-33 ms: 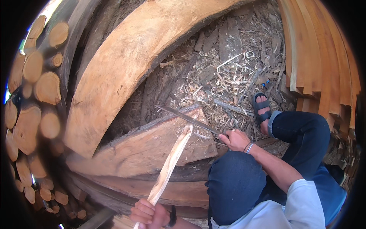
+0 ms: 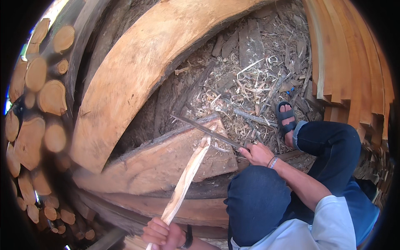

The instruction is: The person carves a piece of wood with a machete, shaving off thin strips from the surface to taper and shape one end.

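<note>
My left hand (image 2: 160,234) is closed around the lower end of a pale, peeled wooden stick (image 2: 183,185). The stick slants up and away to the right, its far end over a thick wooden slab (image 2: 146,166). In my right hand (image 2: 259,154) is the handle of a long-bladed knife (image 2: 191,123), mostly hidden by the fingers. Its grey blade points up to the left and crosses the stick's far tip, apparently touching it. A few light shavings lie on the slab beside that tip.
A large curved slab (image 2: 129,79) arches over the far left. Stacked cut logs (image 2: 52,96) stand at the left edge, upright boards (image 2: 333,54) at the right. Wood shavings (image 2: 254,89) and bark litter the ground near my sandaled foot (image 2: 286,118). My bent knee (image 2: 258,200) is close below the blade.
</note>
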`<state>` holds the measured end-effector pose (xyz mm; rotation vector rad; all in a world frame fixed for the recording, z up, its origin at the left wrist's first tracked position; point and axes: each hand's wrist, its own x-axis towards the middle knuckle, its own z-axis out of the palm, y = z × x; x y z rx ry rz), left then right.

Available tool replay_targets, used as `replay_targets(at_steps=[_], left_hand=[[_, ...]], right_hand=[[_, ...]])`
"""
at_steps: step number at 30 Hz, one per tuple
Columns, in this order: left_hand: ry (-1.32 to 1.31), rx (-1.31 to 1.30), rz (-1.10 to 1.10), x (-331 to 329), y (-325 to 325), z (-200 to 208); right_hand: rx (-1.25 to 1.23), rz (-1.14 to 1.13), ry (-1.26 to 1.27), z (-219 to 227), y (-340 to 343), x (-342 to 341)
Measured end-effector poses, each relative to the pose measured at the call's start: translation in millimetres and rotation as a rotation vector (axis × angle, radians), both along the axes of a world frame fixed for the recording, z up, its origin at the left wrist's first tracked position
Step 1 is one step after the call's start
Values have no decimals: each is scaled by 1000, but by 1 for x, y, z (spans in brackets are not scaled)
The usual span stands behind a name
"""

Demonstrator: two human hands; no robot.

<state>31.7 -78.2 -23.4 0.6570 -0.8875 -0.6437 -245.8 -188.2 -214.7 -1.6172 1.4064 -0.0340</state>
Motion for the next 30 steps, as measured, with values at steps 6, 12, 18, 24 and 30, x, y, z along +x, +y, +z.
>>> replay_targets(at_steps=[6,12,18,24,30], left_hand=[[6,-11,-28,3,-1,1],[19,-14,-22,-1,0,2],[-14,9,-33,-6,-3,4],[22,-7,11,-7,0,4],[-32,-10,-65,-6,-4,5]], right_hand=[[25,-14,-39,-1,-3,0],[21,19,-51,7,1,5],[23,-30,25,-4,-5,4],[-57,55,-61,8,2,5],[13,-28,-54,-7,1,8]])
